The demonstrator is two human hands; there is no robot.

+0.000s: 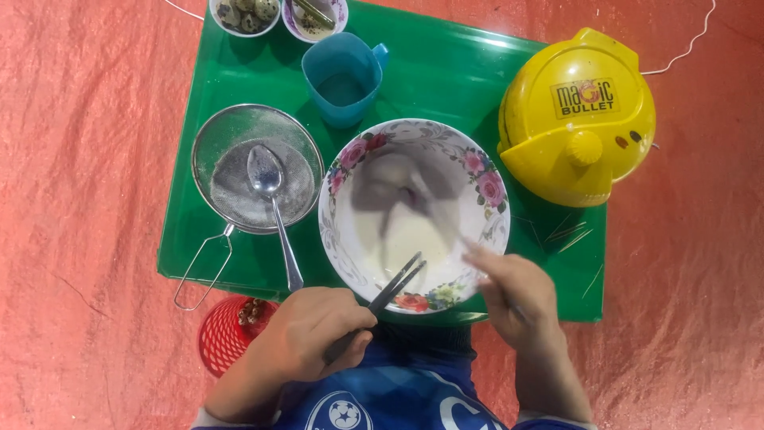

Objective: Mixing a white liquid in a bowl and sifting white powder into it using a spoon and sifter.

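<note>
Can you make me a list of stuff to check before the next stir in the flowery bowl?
1. Left hand has a firm hold on the dark chopsticks: ok, fingers wrapped round them, tips at the bowl's near rim.
2. Right hand has its thin stirring tool: ok, though it is blurred and I cannot tell what kind it is.
3. Flowered bowl sits fully on the green tray: ok.
4. White mix stays inside the bowl: ok, none seen on the tray.
5. Blue cup out of the way: ok, upright behind the bowl.
6. Spoon steady in the sieve: cannot tell.
</note>
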